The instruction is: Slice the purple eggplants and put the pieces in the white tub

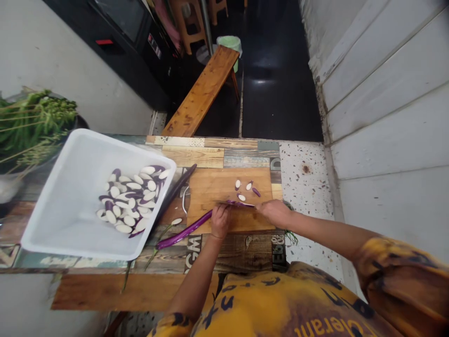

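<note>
Nearest, left hand (220, 221) clamped over a long purple eggplant (185, 230) lying slantwise across the near edge of the cutting board (210, 187), stem end hanging off toward the near left. Just right of it, right hand (275, 211) closed on a knife (242, 204), thin blade meeting the eggplant's cut end. Farther on the board a few loose slices (245, 187); left, a white tub (70, 187) part-filled with slices, greens (31, 121) beyond it, wooden bench (203, 93) farthest.
</note>
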A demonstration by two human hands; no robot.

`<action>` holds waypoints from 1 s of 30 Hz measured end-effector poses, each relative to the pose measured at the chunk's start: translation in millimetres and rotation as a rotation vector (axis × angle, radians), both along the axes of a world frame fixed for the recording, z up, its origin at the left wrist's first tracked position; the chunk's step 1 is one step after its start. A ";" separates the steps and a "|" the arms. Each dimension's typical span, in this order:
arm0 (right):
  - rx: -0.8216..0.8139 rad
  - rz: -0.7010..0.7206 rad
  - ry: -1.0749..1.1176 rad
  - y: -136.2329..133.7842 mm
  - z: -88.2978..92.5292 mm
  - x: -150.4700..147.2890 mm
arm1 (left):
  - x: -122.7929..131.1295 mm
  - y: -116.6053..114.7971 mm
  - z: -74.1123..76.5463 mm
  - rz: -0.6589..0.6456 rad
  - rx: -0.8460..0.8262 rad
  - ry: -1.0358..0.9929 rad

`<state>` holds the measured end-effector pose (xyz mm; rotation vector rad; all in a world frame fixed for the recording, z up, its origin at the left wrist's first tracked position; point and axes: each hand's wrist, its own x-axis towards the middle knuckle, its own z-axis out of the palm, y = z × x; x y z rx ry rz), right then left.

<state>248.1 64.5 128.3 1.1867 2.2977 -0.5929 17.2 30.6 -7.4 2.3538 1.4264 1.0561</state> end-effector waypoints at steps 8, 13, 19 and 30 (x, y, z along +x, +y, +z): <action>-0.010 -0.336 -0.002 0.8 -10.6 5.9 | -2.6 1.3 10.4 0.276 -0.078 0.112; 0.011 -0.261 0.013 1.3 -6.7 20.5 | 24.8 7.4 7.7 0.127 -0.090 0.103; 0.040 -0.109 -0.011 -21.3 9.0 32.8 | 27.2 1.4 3.7 0.032 -0.065 0.115; -0.009 0.005 -0.041 -37.0 27.7 49.1 | 21.9 -6.6 -1.3 -0.062 -0.079 0.029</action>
